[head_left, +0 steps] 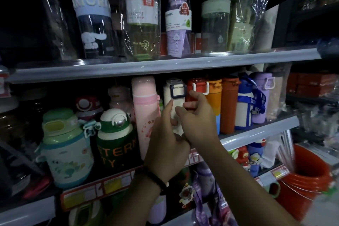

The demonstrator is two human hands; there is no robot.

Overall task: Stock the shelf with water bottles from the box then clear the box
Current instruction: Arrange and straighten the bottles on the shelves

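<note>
Dim shop shelving fills the view, with bottles packed along every level. On the upper shelf (165,68) stand tall clear bottles in crinkled plastic wrap, among them a purple bottle (178,14) with a white label.

On the middle shelf (256,132) a white bottle (174,97) with a dark loop handle on its lid stands upright near the front edge. It sits between a tall pink flask (145,108) on one side and a red bottle (198,83) on the other. Both hands are on it.

The left hand (165,145), with a dark wristband (157,180), cups the lower part of the bottle from the flask side. Its fingers (167,108) are pressed together and run up the bottle's side. The right hand (200,124) reaches in from the other side, and its fingers (180,113) are curled onto the front of the bottle, with the thumb just above them, pinching it.

Past the red bottle stand an orange bottle (215,95) and a blue and white bottle (244,104) with a strap. Toward the left end of the same shelf are a green bottle (117,134) with orange letters and a pale green bottle (67,148) with a wide lid. Red and yellow price labels (102,187) run along the front edge. A red bucket (308,180) stands low at the right end of the shelving.
</note>
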